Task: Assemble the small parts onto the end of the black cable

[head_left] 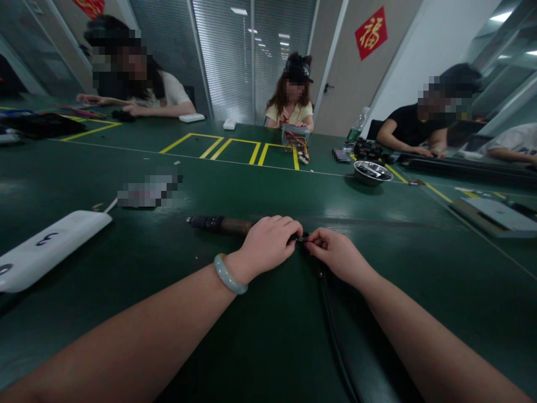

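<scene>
A dark, slim electric screwdriver (234, 226) lies across the green table with its narrow tip to the left. My left hand (269, 242) is wrapped over its rear end, so that part is hidden. Just to the right, my right hand (335, 252) pinches the small end of a black cable (331, 319), close to my left fingertips. Between the two hands shows a bit of a small metallic connector (301, 239); I cannot tell whether it is joined to the screwdriver. From my right hand the cable runs down toward the table's near edge.
A white power strip (54, 246) lies at the left, near a blurred-out item (149, 190). Farther off are a steel bowl (372, 173), a grey box with wires (296, 134) and a silver laptop-like slab (499, 215). Several people sit around the table (201, 193).
</scene>
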Demonstrator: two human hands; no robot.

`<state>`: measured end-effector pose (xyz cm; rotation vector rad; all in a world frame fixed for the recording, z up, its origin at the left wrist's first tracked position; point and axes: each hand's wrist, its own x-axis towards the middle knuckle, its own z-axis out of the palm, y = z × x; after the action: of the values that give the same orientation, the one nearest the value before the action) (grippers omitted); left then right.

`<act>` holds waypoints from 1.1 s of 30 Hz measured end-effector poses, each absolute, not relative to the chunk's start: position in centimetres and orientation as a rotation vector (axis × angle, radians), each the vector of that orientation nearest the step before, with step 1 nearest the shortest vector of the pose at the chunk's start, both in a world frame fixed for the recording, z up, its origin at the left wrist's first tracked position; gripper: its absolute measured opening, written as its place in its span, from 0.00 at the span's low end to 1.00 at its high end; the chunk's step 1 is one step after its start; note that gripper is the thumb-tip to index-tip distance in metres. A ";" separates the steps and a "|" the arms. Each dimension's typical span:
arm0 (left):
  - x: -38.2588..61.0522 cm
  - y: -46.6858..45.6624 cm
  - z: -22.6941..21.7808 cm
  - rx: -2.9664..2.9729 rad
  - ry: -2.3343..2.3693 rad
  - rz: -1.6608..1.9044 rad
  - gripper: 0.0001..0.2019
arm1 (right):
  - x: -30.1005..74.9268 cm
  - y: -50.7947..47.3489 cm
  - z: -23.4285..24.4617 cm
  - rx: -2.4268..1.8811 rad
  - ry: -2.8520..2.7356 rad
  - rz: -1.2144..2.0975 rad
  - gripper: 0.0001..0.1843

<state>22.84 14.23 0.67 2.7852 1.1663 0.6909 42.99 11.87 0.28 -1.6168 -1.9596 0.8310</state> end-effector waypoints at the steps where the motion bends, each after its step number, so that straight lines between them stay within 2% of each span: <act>1: 22.8 14.3 0.7 2.790 1.153 0.687 0.06 | 43.0 11.9 0.3 -1.616 -1.959 0.833 0.06; 12: 22.9 14.2 0.5 2.780 1.191 0.725 0.10 | 43.0 12.1 -0.1 -1.599 -1.955 0.830 0.05; 19: 22.9 14.2 0.7 2.782 1.155 0.714 0.06 | 43.3 12.0 -0.4 -1.595 -1.955 0.833 0.06; 33: 22.9 14.2 0.7 2.779 1.169 0.715 0.07 | 43.2 12.0 -0.1 -1.609 -1.958 0.829 0.06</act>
<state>22.87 14.16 0.72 2.7792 1.1691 0.7150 43.19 12.04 -0.08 -1.6087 -1.9580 0.8290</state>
